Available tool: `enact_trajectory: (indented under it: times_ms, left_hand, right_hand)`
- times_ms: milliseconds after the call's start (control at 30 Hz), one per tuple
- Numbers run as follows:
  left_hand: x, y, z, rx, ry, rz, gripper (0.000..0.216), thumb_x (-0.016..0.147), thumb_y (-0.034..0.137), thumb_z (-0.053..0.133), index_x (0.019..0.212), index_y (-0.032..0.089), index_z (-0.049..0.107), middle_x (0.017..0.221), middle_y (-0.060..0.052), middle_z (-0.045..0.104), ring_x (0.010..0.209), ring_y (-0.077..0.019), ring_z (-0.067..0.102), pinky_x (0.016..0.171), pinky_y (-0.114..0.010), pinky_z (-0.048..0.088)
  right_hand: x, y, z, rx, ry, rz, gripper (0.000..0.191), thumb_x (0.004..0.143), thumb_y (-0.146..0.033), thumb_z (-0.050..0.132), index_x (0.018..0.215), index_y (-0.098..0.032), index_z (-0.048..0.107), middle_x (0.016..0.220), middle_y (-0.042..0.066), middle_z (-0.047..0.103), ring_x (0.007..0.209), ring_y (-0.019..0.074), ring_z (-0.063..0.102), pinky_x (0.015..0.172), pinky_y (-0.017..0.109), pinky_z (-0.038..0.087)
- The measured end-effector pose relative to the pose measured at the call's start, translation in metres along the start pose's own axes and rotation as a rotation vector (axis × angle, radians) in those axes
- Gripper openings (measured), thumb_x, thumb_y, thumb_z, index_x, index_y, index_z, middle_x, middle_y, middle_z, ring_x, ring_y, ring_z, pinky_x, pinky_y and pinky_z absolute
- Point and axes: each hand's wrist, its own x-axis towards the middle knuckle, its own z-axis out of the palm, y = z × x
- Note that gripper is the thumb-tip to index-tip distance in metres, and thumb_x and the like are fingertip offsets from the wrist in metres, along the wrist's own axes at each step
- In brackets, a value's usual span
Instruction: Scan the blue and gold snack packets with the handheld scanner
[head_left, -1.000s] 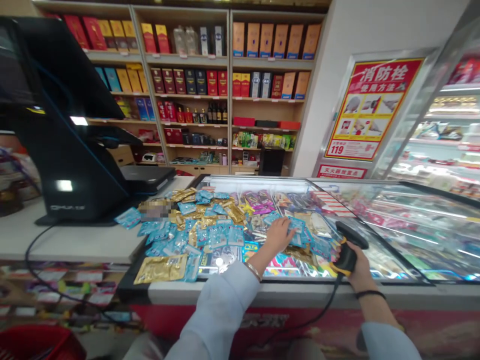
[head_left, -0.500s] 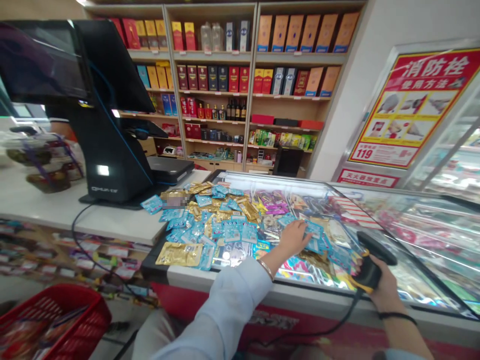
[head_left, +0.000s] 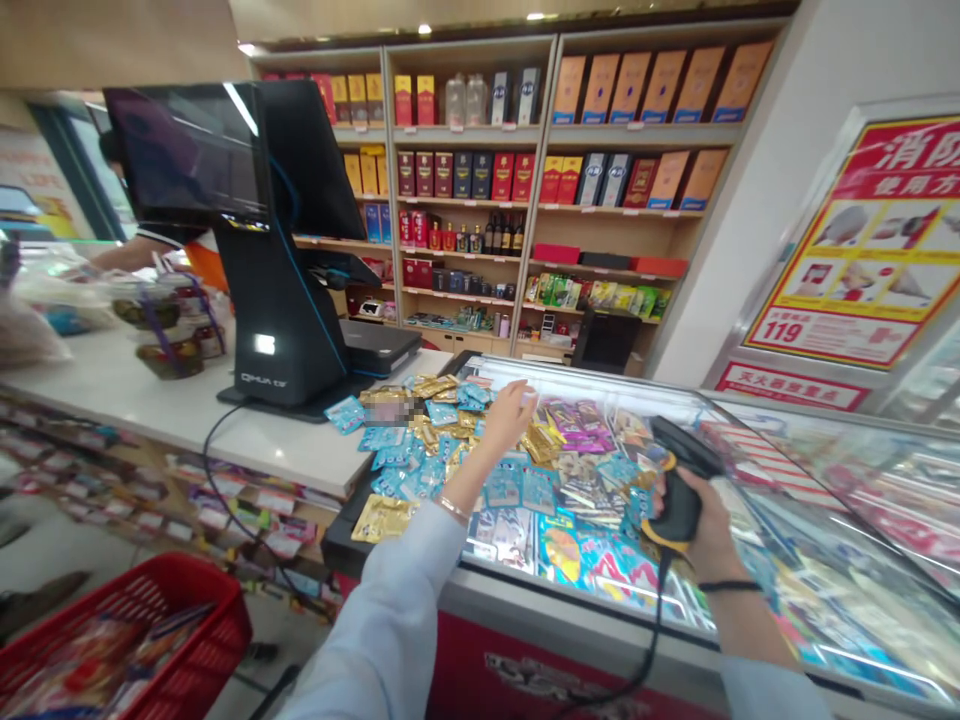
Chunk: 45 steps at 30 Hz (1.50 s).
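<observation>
My left hand [head_left: 508, 415] reaches out over a spread of small blue and gold snack packets [head_left: 420, 450] lying on the glass lid of a chest freezer [head_left: 757, 520]. Its fingers are stretched out and hold nothing that I can see. My right hand [head_left: 694, 520] is wrapped round the grip of a black and yellow corded barcode scanner [head_left: 679, 480], which it holds just above the glass, to the right of the packets.
A black checkout terminal [head_left: 281, 250] stands on the white counter [head_left: 150, 405] to the left. A red shopping basket [head_left: 127, 650] sits low at the bottom left. Another person's arm [head_left: 127, 255] shows behind the terminal. Shelves of boxed goods [head_left: 525, 170] line the back wall.
My left hand has left the blue packets near the scanner and moved up and left toward the gold ones. The camera has swung left, so the basket and counter now show.
</observation>
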Motion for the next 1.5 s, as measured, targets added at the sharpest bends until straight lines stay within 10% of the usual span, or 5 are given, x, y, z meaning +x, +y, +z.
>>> enact_trajectory:
  times_ms: [200,433,800,1300,1500]
  left_hand:
    - [-0.009,-0.081,-0.064,0.152,0.081,-0.177,0.027,0.097,0.030,0.041,0.105,0.019,0.064,0.119,-0.011,0.065,0.118,-0.0215,0.057,0.107,-0.037,0.041]
    - [-0.021,-0.124,-0.086,0.666,0.060,-0.518,0.037,0.093,0.028,0.040,0.112,0.007,0.063,0.117,-0.021,0.063,0.113,-0.0328,0.056,0.098,-0.042,0.042]
    - [-0.029,-0.136,-0.066,0.762,-0.111,-0.723,0.040,0.076,0.034,0.067,0.109,0.010,0.063,0.125,-0.026,0.059,0.121,-0.0417,0.049,0.094,-0.049,0.037]
    - [-0.022,-0.121,-0.076,-0.186,0.284,-0.612,0.029,0.074,0.045,0.061,0.086,0.022,0.047,0.061,0.005,0.059,0.059,-0.0157,0.058,0.061,-0.025,0.042]
    - [-0.021,-0.111,-0.075,-0.209,0.279,-0.546,0.033,0.072,0.047,0.062,0.088,0.022,0.049,0.058,0.007,0.058,0.056,-0.0146,0.056,0.060,-0.024,0.040]
  right_hand:
    - [0.028,0.054,0.090,0.028,-0.265,0.120,0.032,0.063,-0.044,0.077,0.064,-0.019,0.056,0.052,-0.001,0.059,0.036,0.0112,0.051,0.033,0.022,0.044]
    - [0.034,0.118,0.142,0.072,-0.345,0.255,0.033,0.067,-0.043,0.077,0.074,-0.018,0.057,0.051,-0.003,0.061,0.034,0.0104,0.052,0.031,0.021,0.043]
    - [0.016,0.121,0.144,0.075,-0.399,0.311,0.039,0.064,-0.047,0.081,0.081,-0.017,0.061,0.052,-0.002,0.063,0.032,0.0118,0.052,0.030,0.023,0.045]
    - [0.012,0.123,0.143,-0.018,-0.480,0.209,0.044,0.067,-0.053,0.080,0.078,-0.020,0.053,0.053,-0.002,0.063,0.033,0.0134,0.055,0.030,0.022,0.047]
    - [0.009,0.120,0.144,-0.059,-0.525,0.193,0.043,0.067,-0.054,0.079,0.077,-0.019,0.055,0.052,-0.002,0.062,0.033,0.0130,0.055,0.031,0.022,0.047]
